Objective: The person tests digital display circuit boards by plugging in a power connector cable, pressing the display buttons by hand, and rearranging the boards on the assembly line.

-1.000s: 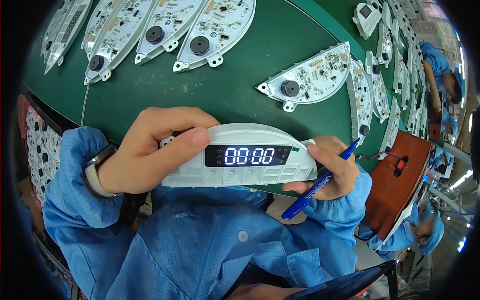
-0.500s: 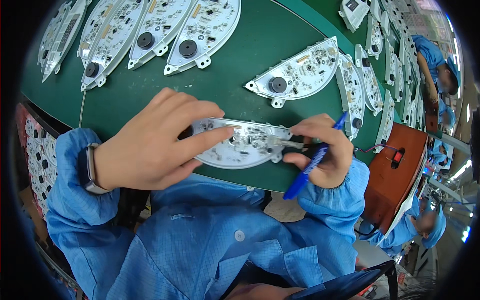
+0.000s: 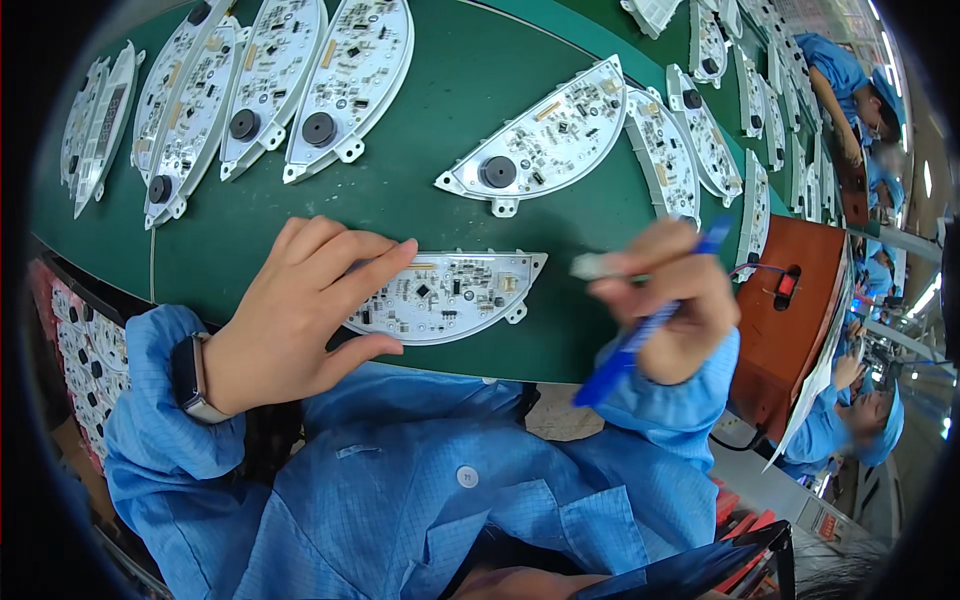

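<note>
A half-moon-shaped white circuit board (image 3: 455, 300) lies on the green table in front of me. My left hand (image 3: 310, 310) holds its left end, index finger along the far edge and thumb at the near edge; that end is hidden under the hand. To the right of the board and apart from it, my right hand (image 3: 670, 300) is closed and smeared by motion. A blue marker pen (image 3: 630, 350) lies slantwise through its fingers. Between thumb and forefinger it pinches a small whitish piece (image 3: 597, 266), too blurred to name.
A similar board with a round black buzzer (image 3: 498, 172) lies beyond the hands. Several more boards (image 3: 350, 85) stand in a row at the far left, others (image 3: 665, 155) at the right. A brown box (image 3: 790, 330) with a red switch borders my right arm. Co-workers (image 3: 850, 90) sit at the right.
My right hand has come away from the board's right end, taking the whitish piece and the pen along. The left hand stays on the board, its thumb now further out. The whole view has shifted slightly.
</note>
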A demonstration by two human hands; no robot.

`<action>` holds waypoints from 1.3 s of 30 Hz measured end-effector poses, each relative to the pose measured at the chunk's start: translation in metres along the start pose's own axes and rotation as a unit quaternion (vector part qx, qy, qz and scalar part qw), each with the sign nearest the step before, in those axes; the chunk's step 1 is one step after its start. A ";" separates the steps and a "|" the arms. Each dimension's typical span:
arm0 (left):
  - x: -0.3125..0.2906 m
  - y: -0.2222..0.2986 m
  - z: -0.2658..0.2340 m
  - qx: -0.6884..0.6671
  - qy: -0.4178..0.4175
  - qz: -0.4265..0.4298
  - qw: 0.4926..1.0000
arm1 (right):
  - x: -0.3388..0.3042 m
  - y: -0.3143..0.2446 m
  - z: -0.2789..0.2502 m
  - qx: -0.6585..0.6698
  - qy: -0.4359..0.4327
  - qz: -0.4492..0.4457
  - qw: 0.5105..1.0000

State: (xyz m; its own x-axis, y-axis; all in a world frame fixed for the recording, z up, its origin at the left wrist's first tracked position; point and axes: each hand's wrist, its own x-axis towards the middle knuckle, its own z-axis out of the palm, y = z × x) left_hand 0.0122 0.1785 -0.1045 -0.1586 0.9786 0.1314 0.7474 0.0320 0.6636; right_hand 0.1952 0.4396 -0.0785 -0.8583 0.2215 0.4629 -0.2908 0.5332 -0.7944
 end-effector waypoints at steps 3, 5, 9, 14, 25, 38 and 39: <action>0.000 0.001 0.000 0.004 -0.005 -0.007 1.000 | 0.008 0.001 -0.008 -0.075 0.014 -0.001 0.997; 0.001 0.003 0.000 0.005 -0.009 -0.015 1.000 | 0.014 0.009 -0.012 -0.164 -0.047 -0.027 0.985; 0.001 0.004 0.000 0.012 -0.020 -0.022 0.999 | 0.009 0.010 -0.014 -0.053 -0.039 0.030 0.997; 0.002 0.004 -0.001 0.012 -0.027 -0.033 0.999 | 0.002 0.000 -0.006 0.042 -0.126 0.171 0.976; 0.002 0.005 0.000 0.023 -0.039 -0.046 0.998 | -0.021 0.012 0.022 0.073 -0.047 0.301 0.950; 0.003 0.005 -0.001 0.027 -0.045 -0.052 0.997 | -0.019 0.019 0.034 0.012 0.020 0.187 0.982; 0.003 0.006 -0.001 0.027 -0.044 -0.053 0.997 | -0.019 0.019 0.035 0.017 0.025 0.190 0.981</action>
State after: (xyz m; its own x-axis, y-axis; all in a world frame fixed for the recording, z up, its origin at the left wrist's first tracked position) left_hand 0.0156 0.1813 -0.0998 -0.1818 0.9833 -0.0042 0.7631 0.1438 0.6301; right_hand 0.1907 0.4171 -0.1160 -0.8863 0.4386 0.1489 0.0312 0.3772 -0.9256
